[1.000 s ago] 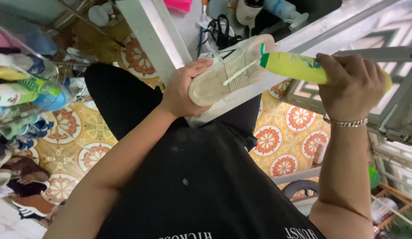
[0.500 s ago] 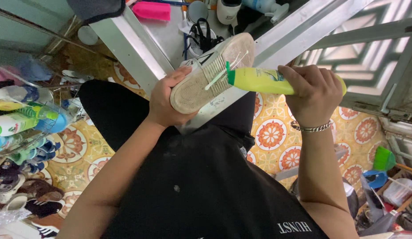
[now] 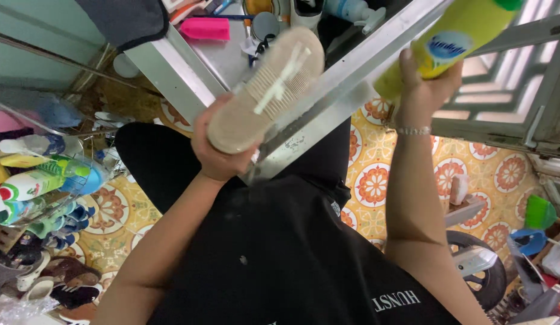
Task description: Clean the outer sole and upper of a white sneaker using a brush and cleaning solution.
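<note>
Two changes since half a second ago: the right hand (image 3: 425,81) has lifted the yellow squeeze bottle (image 3: 451,39) clear of the shoe sole and tilted it green cap up toward the upper right corner; the left hand (image 3: 217,153) has raised the shoe (image 3: 267,90) slightly higher, its image now blurred.

Left hand: clenched around the heel end of the shoe, sole facing the camera, toe pointing up and right; a pale line of squeezed liquid (image 3: 280,75) lies along the forward half of the sole.

Right hand: grasping the lower body of the bottle; a bracelet (image 3: 413,130) sits at the wrist; bottle and shoe are now well apart, with the metal table edge (image 3: 346,90) running diagonally between them.

Surroundings: the shoe sits over the table edge, just in front of a pink brush (image 3: 209,28) and containers on the tabletop; a metal window grille (image 3: 520,78) lies close behind the bottle; a rack of bottles (image 3: 39,177) stands at the left; patterned floor tiles (image 3: 376,180) show open room below the right forearm.
</note>
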